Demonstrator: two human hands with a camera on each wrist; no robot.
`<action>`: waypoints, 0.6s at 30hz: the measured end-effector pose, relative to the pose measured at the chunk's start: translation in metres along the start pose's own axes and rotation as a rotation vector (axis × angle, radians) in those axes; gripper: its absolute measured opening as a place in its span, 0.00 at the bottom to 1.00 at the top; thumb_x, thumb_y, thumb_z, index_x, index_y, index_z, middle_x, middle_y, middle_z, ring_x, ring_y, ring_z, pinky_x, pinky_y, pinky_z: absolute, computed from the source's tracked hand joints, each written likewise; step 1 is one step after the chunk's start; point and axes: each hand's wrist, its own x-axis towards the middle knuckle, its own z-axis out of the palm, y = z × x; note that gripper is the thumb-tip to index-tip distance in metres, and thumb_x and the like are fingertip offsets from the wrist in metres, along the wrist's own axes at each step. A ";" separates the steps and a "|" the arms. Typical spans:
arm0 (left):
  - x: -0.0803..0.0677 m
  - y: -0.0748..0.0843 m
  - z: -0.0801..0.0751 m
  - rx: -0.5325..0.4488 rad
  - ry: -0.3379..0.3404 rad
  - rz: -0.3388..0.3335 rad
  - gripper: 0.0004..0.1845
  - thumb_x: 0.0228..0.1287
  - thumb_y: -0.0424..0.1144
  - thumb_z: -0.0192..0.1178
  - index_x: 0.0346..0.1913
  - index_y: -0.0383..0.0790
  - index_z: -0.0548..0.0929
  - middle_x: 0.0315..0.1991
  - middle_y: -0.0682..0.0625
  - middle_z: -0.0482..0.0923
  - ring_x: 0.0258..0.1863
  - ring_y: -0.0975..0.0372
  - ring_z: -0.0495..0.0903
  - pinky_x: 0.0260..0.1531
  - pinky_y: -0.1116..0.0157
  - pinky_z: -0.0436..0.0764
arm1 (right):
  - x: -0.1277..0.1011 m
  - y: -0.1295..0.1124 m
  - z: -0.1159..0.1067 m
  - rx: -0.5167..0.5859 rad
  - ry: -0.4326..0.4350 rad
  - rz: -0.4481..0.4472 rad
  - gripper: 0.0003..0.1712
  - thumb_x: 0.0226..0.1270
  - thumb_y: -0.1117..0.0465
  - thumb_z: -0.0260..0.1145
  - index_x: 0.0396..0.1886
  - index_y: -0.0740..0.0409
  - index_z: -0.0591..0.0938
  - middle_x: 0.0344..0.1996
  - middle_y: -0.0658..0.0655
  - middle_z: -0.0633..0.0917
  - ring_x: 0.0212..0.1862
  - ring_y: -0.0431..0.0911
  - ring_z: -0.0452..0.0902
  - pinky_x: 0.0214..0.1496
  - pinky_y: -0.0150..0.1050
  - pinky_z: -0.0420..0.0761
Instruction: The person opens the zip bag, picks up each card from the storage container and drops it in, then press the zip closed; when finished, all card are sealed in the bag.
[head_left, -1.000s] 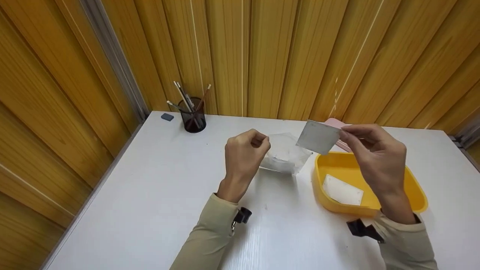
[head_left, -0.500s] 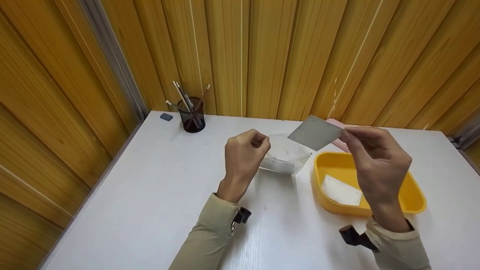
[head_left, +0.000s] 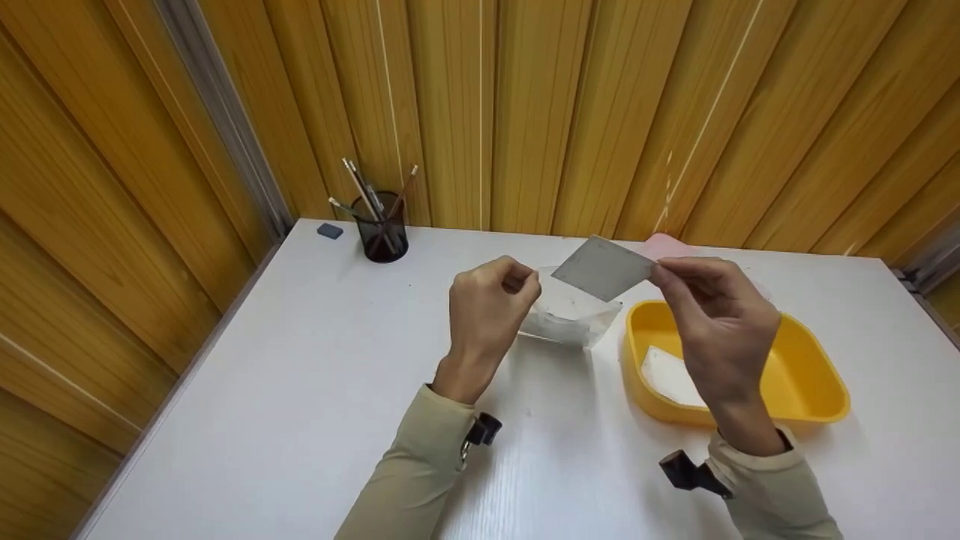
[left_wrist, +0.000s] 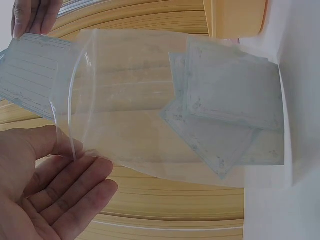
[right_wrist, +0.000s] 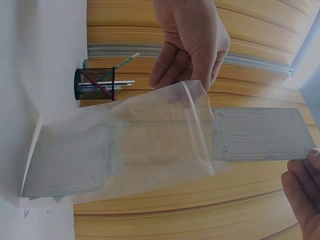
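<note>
My left hand [head_left: 491,307] pinches the rim of a clear zip bag [left_wrist: 135,100], holding it upright with its bottom at the white table. Several pale printed cards [left_wrist: 232,85] lie overlapped in the bottom of the bag. Between thumb and fingertips my right hand [head_left: 724,326] grips one lined card [right_wrist: 262,132] by its corner. That card is right at the bag's mouth, its leading edge overlapping the opening in both wrist views. From the head view, the card [head_left: 604,268] hides part of the bag's top.
To the right stands a yellow tub [head_left: 810,375] with a white card [head_left: 671,377] inside. Behind it lies a pink item [head_left: 664,244], partly covered by the right hand. A black mesh pencil cup [head_left: 382,236] and a dark blue eraser [head_left: 330,231] are at the back left.
My right hand has carried the card leftward over the bag's mouth, and the card has turned to lie flatter. The left hand and bag have stayed in place.
</note>
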 end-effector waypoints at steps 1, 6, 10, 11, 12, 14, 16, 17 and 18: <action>0.000 0.000 0.000 0.000 -0.002 0.000 0.05 0.62 0.27 0.70 0.29 0.35 0.90 0.23 0.49 0.87 0.22 0.63 0.85 0.27 0.70 0.82 | -0.001 0.001 0.001 -0.014 -0.010 -0.004 0.14 0.57 0.88 0.71 0.42 0.78 0.86 0.39 0.60 0.90 0.40 0.45 0.89 0.47 0.32 0.85; 0.000 0.001 -0.001 0.005 -0.005 0.001 0.05 0.62 0.27 0.70 0.29 0.35 0.90 0.24 0.49 0.87 0.23 0.63 0.86 0.27 0.69 0.83 | -0.003 0.009 0.004 -0.028 -0.062 -0.021 0.15 0.56 0.88 0.71 0.42 0.75 0.87 0.38 0.62 0.90 0.40 0.44 0.88 0.46 0.32 0.85; 0.000 0.002 -0.001 0.006 -0.001 0.004 0.04 0.62 0.27 0.70 0.29 0.35 0.90 0.24 0.48 0.87 0.23 0.62 0.86 0.27 0.69 0.84 | -0.005 0.014 0.008 -0.040 -0.118 -0.032 0.15 0.56 0.87 0.72 0.41 0.73 0.88 0.38 0.61 0.90 0.40 0.43 0.88 0.47 0.32 0.85; 0.000 0.003 -0.002 0.006 0.001 0.005 0.04 0.62 0.27 0.70 0.29 0.35 0.90 0.24 0.48 0.87 0.23 0.62 0.86 0.27 0.68 0.84 | -0.005 0.016 0.008 -0.049 -0.132 -0.037 0.15 0.56 0.87 0.72 0.41 0.72 0.88 0.37 0.60 0.90 0.40 0.42 0.88 0.48 0.32 0.85; 0.000 0.003 -0.002 0.007 0.002 0.005 0.04 0.61 0.27 0.70 0.29 0.35 0.90 0.24 0.48 0.88 0.23 0.62 0.86 0.27 0.68 0.84 | -0.006 0.017 0.009 -0.055 -0.144 -0.042 0.15 0.55 0.87 0.73 0.41 0.72 0.88 0.37 0.60 0.90 0.40 0.41 0.88 0.48 0.32 0.85; 0.000 0.003 -0.001 0.008 0.004 0.005 0.04 0.61 0.27 0.70 0.30 0.35 0.90 0.24 0.48 0.88 0.23 0.62 0.86 0.28 0.68 0.84 | -0.007 0.020 0.010 -0.080 -0.167 -0.060 0.16 0.55 0.86 0.74 0.40 0.70 0.89 0.37 0.59 0.90 0.40 0.40 0.88 0.49 0.31 0.85; 0.000 0.003 -0.001 0.009 0.002 0.003 0.04 0.62 0.27 0.70 0.30 0.35 0.90 0.25 0.48 0.88 0.23 0.62 0.86 0.28 0.68 0.84 | -0.008 0.023 0.010 -0.119 -0.188 -0.083 0.16 0.54 0.85 0.75 0.40 0.69 0.90 0.37 0.58 0.91 0.41 0.38 0.87 0.50 0.31 0.85; 0.000 0.002 -0.001 0.008 0.000 0.000 0.04 0.62 0.27 0.70 0.30 0.35 0.90 0.25 0.48 0.88 0.23 0.62 0.86 0.28 0.69 0.84 | -0.008 0.024 0.010 -0.141 -0.196 -0.097 0.15 0.55 0.85 0.75 0.40 0.68 0.90 0.37 0.58 0.91 0.41 0.37 0.87 0.50 0.30 0.84; 0.000 0.002 -0.001 0.008 -0.003 -0.002 0.04 0.62 0.27 0.70 0.30 0.35 0.91 0.25 0.48 0.88 0.23 0.62 0.86 0.28 0.69 0.84 | -0.008 0.025 0.010 -0.159 -0.204 -0.111 0.15 0.54 0.84 0.76 0.40 0.68 0.90 0.37 0.57 0.91 0.42 0.37 0.87 0.50 0.30 0.84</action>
